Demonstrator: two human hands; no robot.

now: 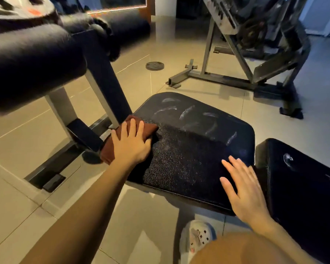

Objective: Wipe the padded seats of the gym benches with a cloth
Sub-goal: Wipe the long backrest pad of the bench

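Under the left fingers: a folded brown cloth [129,138] lay at the near-left edge of the black padded seat [196,149], part of it hanging past the seat's side.
Left hand [131,143]: flat on the cloth, fingers [133,128] straight and spread, pressing down rather than curling round it.
Right hand [245,189]: palm down on the seat's right edge, fingers [231,168] straight and relaxed, grasping nothing.
Between the two sets of fingers: the seat's pebbled surface, glistening.
Beyond the fingertips: pale smear marks across the far half of the seat.
Right of the right fingers: a second black pad [301,180], just beside the seat.
Beyond the left fingers: a grey steel frame [101,92] carrying black foam rollers [32,60].
Far past the fingertips: a weight plate [155,65] flat on the tiled floor [27,187].
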